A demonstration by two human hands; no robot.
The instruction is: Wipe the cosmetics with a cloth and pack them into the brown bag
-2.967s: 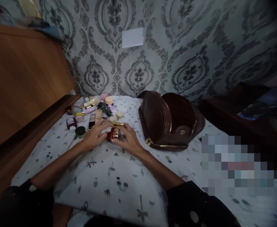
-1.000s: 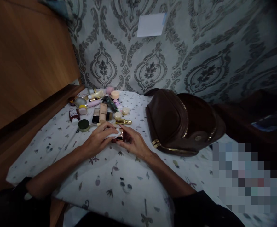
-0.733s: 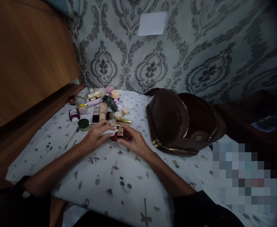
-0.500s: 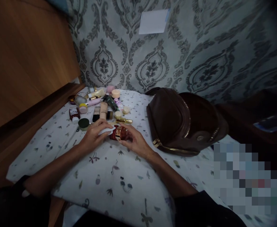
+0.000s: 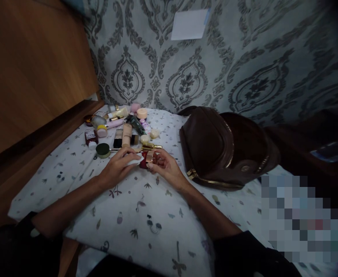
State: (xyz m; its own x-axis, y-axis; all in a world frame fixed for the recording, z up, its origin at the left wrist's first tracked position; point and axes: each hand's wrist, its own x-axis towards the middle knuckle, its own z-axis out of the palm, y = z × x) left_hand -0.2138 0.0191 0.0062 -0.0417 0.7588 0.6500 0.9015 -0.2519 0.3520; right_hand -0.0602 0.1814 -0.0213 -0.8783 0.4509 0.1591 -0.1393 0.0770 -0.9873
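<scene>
My right hand (image 5: 169, 169) is closed around the gold-capped end of a small red bottle (image 5: 144, 161). A white wipe (image 5: 136, 160) is pinched in my left hand (image 5: 117, 166) and touches the bottle's red end. Just beyond my hands lie a gold tube (image 5: 152, 146), a beige squeeze tube (image 5: 126, 134) and a round dark-green-lidded jar (image 5: 103, 150). Part of the bottle is hidden by the wipe and my fingers.
More cosmetics, among them a dark red bottle (image 5: 90, 137) and a peach-lidded jar (image 5: 142, 113), crowd the back left of the patterned sheet (image 5: 134, 215). A brown leather backpack (image 5: 206, 146) stands at right. Wooden furniture (image 5: 39, 69) borders the left side.
The red bottle has turned slightly in my right hand. My left hand and the wipe have shifted a little to the right along with it.
</scene>
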